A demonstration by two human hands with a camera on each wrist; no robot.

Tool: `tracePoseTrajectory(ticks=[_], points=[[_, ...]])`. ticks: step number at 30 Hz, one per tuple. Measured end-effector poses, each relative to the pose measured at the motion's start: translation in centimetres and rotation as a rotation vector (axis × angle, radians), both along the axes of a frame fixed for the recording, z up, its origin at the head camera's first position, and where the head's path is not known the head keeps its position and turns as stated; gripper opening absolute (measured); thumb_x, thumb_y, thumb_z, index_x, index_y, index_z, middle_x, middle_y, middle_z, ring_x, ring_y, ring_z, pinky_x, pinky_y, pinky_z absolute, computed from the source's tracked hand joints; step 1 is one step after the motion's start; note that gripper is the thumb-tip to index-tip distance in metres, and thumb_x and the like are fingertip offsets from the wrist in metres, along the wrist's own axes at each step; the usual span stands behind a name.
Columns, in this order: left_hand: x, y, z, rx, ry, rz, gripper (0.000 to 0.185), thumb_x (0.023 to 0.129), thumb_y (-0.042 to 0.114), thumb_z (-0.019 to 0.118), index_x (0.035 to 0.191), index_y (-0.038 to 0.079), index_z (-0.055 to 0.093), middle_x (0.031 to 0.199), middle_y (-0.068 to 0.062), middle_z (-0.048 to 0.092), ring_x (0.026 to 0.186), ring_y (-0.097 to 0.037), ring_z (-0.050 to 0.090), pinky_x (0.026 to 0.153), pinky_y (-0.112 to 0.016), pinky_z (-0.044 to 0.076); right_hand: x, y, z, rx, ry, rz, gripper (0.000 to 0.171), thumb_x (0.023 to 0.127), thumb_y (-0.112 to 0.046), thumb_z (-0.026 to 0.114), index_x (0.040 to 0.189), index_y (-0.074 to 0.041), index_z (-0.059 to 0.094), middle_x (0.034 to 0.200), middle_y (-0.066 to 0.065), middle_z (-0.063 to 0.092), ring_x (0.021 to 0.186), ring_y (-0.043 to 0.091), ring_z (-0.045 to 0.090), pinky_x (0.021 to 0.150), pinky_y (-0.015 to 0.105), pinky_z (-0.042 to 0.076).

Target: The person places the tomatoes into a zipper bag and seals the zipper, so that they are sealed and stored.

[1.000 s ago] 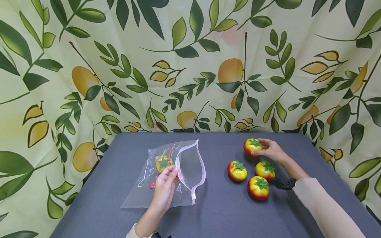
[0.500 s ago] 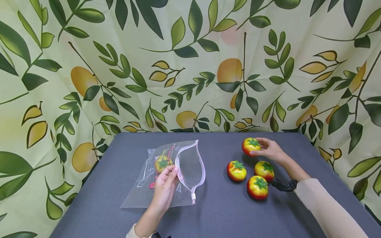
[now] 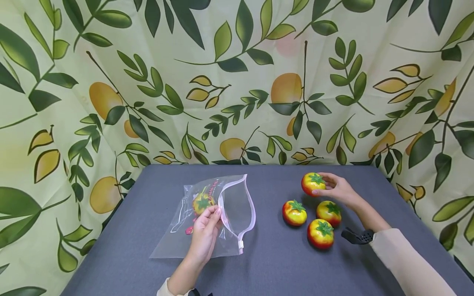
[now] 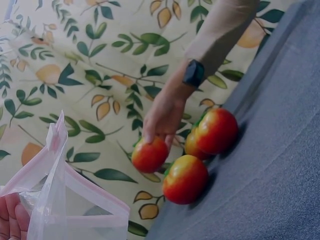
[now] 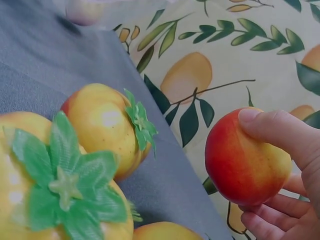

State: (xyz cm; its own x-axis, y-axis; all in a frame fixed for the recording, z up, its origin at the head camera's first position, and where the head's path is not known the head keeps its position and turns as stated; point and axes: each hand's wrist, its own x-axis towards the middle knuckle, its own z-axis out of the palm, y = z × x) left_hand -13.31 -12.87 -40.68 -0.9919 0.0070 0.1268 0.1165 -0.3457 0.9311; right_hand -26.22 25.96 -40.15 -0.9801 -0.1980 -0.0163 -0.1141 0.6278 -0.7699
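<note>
My left hand (image 3: 206,232) pinches the near rim of a clear zipper bag (image 3: 170,238) lying on the table, its pink-edged mouth gaping to the right. Inside the bag, partly covered by printing and my fingers, is one red-and-yellow toy tomato (image 3: 201,202). At the back right, my right hand (image 3: 338,188) grips another toy tomato (image 3: 312,184) between thumb and fingers, just above the table. In the right wrist view, the thumb presses on top of this tomato (image 5: 245,160). Just nearer me sit three more: a left tomato (image 3: 294,213), a right tomato (image 3: 329,213) and a front tomato (image 3: 320,233).
A dark grey cloth covers the table (image 3: 274,267). Behind it hangs a leaf-and-fruit patterned curtain (image 3: 252,82), which also runs along both sides. The bag's white slider (image 3: 241,244) is at the near end of its mouth. A black strap device (image 3: 357,236) sits on my right wrist.
My right forearm and wrist have shifted slightly to the right, while the held tomato has hardly moved. The left hand and bag stay as they were.
</note>
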Motion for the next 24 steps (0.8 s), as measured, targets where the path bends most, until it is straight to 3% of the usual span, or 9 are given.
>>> tracePoseTrajectory(ticks=[11, 24], points=[[0.0, 0.0, 0.0, -0.01, -0.004, 0.008, 0.011, 0.1, 0.009, 0.046, 0.099, 0.014, 0.055, 0.089, 0.012, 0.058, 0.085, 0.002, 0.057, 0.085, -0.013, 0.051, 0.5, -0.5, 0.1, -0.029, 0.002, 0.004, 0.074, 0.086, -0.032, 0.071, 0.143, 0.0, 0.037, 0.139, 0.029, 0.048, 0.123, 0.043, 0.052, 0.096, 0.041, 0.05], [0.0, 0.1, -0.2, -0.006, 0.009, 0.0, 0.011, 0.1, 0.01, 0.046, 0.099, 0.015, 0.055, 0.09, 0.013, 0.059, 0.086, 0.002, 0.057, 0.085, -0.013, 0.051, 1.1, -1.1, 0.1, -0.086, -0.008, 0.033, 0.074, 0.088, -0.03, 0.069, 0.145, 0.0, 0.034, 0.143, 0.03, 0.043, 0.128, 0.046, 0.048, 0.102, 0.05, 0.048]])
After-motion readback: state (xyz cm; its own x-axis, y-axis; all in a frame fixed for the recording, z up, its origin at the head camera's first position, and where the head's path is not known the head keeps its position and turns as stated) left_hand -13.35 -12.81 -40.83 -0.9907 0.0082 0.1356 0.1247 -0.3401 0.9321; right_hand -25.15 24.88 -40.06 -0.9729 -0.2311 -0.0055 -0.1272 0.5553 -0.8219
